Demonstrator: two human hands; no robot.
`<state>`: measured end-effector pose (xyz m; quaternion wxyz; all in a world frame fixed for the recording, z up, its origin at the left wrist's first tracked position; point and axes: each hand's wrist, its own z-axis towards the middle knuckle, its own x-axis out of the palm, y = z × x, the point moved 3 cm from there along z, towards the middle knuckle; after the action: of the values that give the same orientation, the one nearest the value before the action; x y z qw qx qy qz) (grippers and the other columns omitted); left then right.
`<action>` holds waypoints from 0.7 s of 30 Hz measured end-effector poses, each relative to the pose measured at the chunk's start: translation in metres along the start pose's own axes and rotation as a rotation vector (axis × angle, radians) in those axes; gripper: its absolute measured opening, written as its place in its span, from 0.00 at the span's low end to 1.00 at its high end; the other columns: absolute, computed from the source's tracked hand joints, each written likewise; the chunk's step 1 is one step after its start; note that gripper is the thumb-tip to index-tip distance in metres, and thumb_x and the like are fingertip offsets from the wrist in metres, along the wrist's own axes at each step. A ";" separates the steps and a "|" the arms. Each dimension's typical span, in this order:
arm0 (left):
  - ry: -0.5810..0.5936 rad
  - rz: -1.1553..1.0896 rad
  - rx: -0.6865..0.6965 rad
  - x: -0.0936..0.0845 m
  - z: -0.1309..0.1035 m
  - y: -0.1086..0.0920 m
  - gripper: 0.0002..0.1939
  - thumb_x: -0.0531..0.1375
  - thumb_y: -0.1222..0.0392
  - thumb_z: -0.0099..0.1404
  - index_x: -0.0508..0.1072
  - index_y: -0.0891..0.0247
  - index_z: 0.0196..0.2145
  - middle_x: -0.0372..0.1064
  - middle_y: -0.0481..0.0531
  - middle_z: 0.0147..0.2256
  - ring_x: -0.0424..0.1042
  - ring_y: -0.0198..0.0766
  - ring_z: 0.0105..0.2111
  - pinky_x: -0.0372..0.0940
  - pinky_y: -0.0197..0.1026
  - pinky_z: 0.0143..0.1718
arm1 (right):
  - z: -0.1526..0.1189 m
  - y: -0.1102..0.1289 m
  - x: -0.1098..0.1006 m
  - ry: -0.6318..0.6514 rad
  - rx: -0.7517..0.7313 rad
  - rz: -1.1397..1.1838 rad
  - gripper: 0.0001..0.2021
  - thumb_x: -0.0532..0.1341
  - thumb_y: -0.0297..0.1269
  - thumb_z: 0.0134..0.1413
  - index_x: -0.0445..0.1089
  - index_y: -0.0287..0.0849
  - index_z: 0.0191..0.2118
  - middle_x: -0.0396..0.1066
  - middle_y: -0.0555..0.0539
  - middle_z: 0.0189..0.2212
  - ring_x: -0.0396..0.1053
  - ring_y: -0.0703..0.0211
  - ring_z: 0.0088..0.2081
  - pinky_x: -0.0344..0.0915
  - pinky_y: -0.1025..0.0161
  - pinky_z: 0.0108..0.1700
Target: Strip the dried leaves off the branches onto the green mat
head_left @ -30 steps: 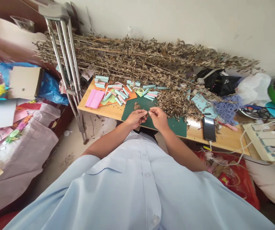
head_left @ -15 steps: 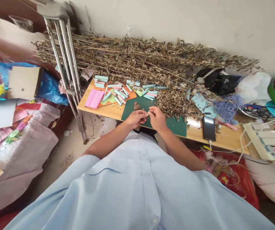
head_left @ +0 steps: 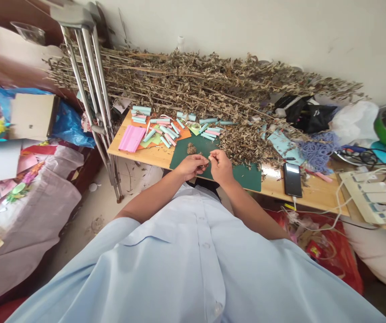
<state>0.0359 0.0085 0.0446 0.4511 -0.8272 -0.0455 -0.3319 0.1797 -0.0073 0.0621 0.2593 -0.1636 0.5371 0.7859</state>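
Observation:
Over the near edge of a dark green mat (head_left: 249, 177), my left hand (head_left: 192, 167) and my right hand (head_left: 220, 166) meet with fingers pinched together. Something small and brownish, perhaps dried leaf, shows at the left fingers; its exact kind is too small to make out. What the right fingertips pinch is hidden. A small clump of dried plant matter (head_left: 191, 148) lies on the mat just beyond my left hand. To the right of it spreads a heap of crumbled dry leaves (head_left: 243, 146). Pink and blue paper rolls (head_left: 169, 131) lie beyond and to the left.
Long dried plant stalks (head_left: 186, 80) stretch along the wall. Folded pink paper (head_left: 132, 138) lies at the table's left, beside metal crutches (head_left: 93, 89). On the right are a phone (head_left: 292, 180) with a cable, purple cord (head_left: 318, 150) and a power strip (head_left: 369, 197).
Both hands stay almost in place, with only a slight shift of the right fingertips. The whole view has moved very slightly.

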 end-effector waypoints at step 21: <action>0.021 0.048 0.026 0.002 -0.001 0.002 0.18 0.73 0.57 0.52 0.68 0.67 0.28 0.67 0.50 0.23 0.65 0.28 0.21 0.48 0.30 0.19 | -0.002 -0.007 0.002 -0.007 0.194 0.259 0.09 0.61 0.40 0.57 0.67 0.45 0.43 0.72 0.49 0.33 0.70 0.57 0.33 0.69 0.57 0.40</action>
<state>0.0380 0.0061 0.0446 0.4701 -0.8186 -0.0251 -0.3289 0.1816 -0.0068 0.0549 0.1724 -0.0644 0.6262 0.7577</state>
